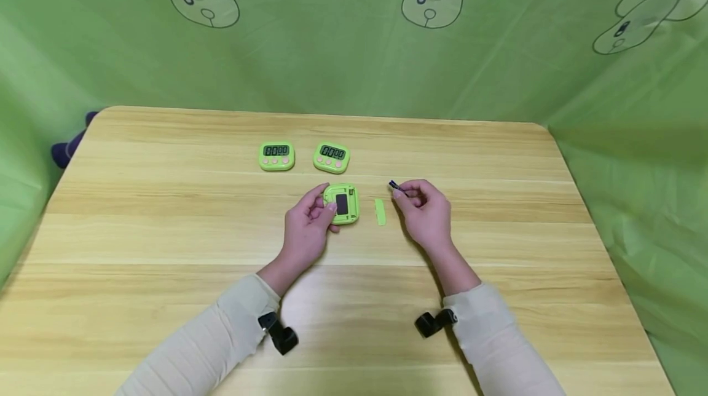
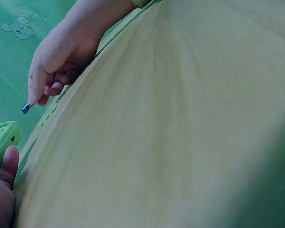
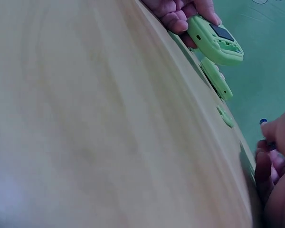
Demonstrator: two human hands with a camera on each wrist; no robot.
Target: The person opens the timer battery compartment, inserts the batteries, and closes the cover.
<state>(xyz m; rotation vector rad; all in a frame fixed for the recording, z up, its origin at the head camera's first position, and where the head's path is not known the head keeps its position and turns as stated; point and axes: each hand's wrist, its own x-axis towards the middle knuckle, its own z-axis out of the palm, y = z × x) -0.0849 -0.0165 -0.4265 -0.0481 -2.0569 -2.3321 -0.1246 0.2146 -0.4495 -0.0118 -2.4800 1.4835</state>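
My left hand (image 1: 308,222) grips a green digital timer (image 1: 351,219) by its left side, back up, thumb resting near a dark rectangle on the back. The timer's battery slot faces up without its cover; in the right wrist view the timer (image 3: 209,45) is held above the table. Between thumb and fingers, my right hand (image 1: 428,214) pinches a small dark battery (image 1: 394,185), whose end also shows in the left wrist view as a battery tip (image 2: 26,109). The slim green battery cover (image 1: 380,212) lies on the table between the two hands.
Two more green timers lie face up behind my hands, a left one (image 1: 277,164) and a right one (image 1: 326,166), their displays showing digits. The wooden table (image 1: 166,217) ends at a green printed curtain (image 1: 332,58). Something purple (image 1: 69,147) sits past the left edge.
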